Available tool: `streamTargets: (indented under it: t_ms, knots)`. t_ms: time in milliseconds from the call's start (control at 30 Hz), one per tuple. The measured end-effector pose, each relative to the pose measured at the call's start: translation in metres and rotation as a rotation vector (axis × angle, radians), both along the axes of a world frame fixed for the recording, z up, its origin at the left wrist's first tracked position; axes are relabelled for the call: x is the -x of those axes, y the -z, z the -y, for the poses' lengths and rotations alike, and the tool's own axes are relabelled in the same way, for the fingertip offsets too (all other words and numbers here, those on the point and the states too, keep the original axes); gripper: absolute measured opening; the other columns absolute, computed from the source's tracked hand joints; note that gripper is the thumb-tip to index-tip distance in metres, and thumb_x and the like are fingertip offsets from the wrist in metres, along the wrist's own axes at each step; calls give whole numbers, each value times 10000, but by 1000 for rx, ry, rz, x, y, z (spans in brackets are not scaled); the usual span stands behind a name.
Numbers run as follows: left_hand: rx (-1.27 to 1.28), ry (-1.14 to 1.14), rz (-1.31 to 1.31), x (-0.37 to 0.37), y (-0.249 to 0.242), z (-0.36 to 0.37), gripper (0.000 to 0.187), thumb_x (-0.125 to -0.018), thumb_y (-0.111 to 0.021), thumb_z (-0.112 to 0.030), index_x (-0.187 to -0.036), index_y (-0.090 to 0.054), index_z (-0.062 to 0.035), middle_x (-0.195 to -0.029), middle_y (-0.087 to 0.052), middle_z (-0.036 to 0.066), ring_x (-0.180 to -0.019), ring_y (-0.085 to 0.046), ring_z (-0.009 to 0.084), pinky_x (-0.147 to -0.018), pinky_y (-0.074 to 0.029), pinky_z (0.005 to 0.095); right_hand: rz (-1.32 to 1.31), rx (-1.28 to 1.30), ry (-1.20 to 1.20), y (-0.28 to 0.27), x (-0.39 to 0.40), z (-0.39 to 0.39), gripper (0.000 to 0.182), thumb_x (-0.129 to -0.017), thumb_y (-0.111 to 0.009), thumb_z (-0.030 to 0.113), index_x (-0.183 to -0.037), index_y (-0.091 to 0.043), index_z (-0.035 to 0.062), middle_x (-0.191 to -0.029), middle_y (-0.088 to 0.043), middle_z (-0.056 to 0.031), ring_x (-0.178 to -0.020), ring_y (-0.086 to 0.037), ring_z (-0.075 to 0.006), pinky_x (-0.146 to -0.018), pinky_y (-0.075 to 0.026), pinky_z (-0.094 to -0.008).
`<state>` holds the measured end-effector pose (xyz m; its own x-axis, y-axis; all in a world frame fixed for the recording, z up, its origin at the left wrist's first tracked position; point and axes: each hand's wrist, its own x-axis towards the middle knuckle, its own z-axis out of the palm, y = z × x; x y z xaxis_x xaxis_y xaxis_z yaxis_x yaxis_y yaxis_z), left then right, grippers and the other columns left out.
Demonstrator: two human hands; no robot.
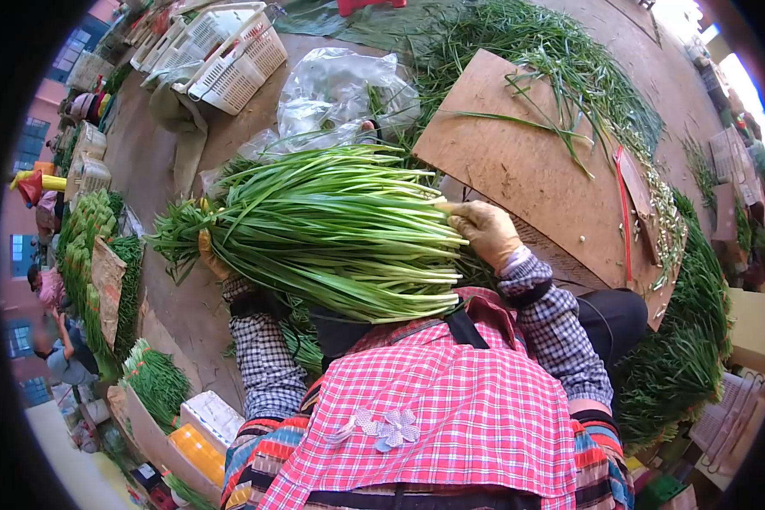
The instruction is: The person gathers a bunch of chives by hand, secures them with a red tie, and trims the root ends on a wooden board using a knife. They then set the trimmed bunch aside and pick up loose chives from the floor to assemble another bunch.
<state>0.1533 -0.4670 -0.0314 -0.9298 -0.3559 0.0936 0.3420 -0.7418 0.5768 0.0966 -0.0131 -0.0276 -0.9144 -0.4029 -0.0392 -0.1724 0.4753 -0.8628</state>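
A large bundle of long green leafy stalks [340,229] lies across my lap, leaf tips to the left and pale stem ends to the right. My left hand [212,255], in a yellowish glove, is wrapped round the leafy end from below; part of it is hidden by the leaves. My right hand [484,231], also gloved, is closed on pale stem ends at the right side of the bundle. Right of it stands a wooden board [518,153] with loose leaves and cut bits on it. A red strip [625,212] lies along the board.
Clear plastic bags [340,93] lie ahead, with white crates [238,64] at the upper left. Heaped greens [680,340] line the right side. More bundles [85,255] stand at the left, near people [64,357]. A white box [212,416] is at the lower left.
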Motion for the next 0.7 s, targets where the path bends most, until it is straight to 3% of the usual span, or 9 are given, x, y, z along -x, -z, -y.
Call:
streamTargets:
  t_ms: [100,133,167,233,300,367,433,500,700]
  knots:
    - [45,-18,-12,1,-3,0,451,-876,-558,-300,-1231,-534,-24,-1102,-637,144,-952,-630,272,-851,-533,450,-86,-106,-27,14,0,-12,192,-857,-615,183,-1006,-678,78,-907,-656,-148,-838,-643,-287,-746,-507,-344]
    - [58,-27,-15,-1,-2,4,435,-879,-553,-303,-1216,-548,-27,-1108,-635,144,-953,-629,271,-848,-534,446,254,-108,34,2,-3,-18,217,-869,-594,236,-991,-679,78,-873,-650,-150,-834,-639,-299,-742,-506,-374]
    - [56,-24,-9,-2,1,8,436,-881,-549,-308,-1216,-549,-29,-1110,-635,144,-956,-628,272,-845,-533,445,58,-440,-81,13,-2,-36,299,-873,-566,335,-985,-682,84,-855,-649,-143,-841,-640,-296,-744,-505,-399]
    - [49,-15,-1,-4,8,15,438,-886,-541,-320,-1216,-551,-32,-1114,-633,143,-961,-625,273,-838,-533,443,248,-1115,-296,41,-14,-65,399,-875,-524,448,-1016,-692,115,-1000,-676,-115,-956,-636,-280,-819,-497,-381]
    - [67,-34,37,3,7,14,442,-889,-535,-344,-1195,-565,-26,-1100,-640,139,-959,-624,274,-838,-528,440,185,-918,-202,18,-40,-77,388,-874,-547,428,-1050,-696,115,-1054,-670,-122,-1001,-623,-279,-863,-488,-367]
    - [59,-99,126,1,-1,-2,438,-894,-526,-344,-1182,-571,-17,-1092,-643,140,-957,-624,275,-842,-526,437,368,-312,-210,-2,-43,-68,385,-877,-582,380,-1130,-665,103,-1091,-663,-120,-1012,-623,-240,-894,-476,-335]
    - [83,-114,162,4,-5,-5,412,-906,-512,-316,-1166,-579,-3,-1099,-642,148,-967,-623,270,-856,-522,435,857,326,-153,1,-58,-49,453,-914,-590,323,-1226,-568,-4,-1175,-615,-126,-1026,-578,-181,-924,-447,-296]
    - [120,-137,174,9,-1,-2,399,-909,-508,-302,-1156,-584,2,-1104,-641,151,-974,-622,268,-863,-521,434,708,392,-214,34,-62,-31,485,-914,-598,314,-1237,-538,-42,-1155,-617,-140,-1023,-578,-192,-925,-445,-295]
    - [18,-154,288,12,-11,-15,339,-880,-565,-269,-1088,-618,-7,-1039,-664,140,-934,-633,266,-860,-521,428,623,505,172,32,-52,-13,343,-903,-618,262,-1074,-597,-34,-976,-666,-94,-894,-604,-144,-815,-475,-278]
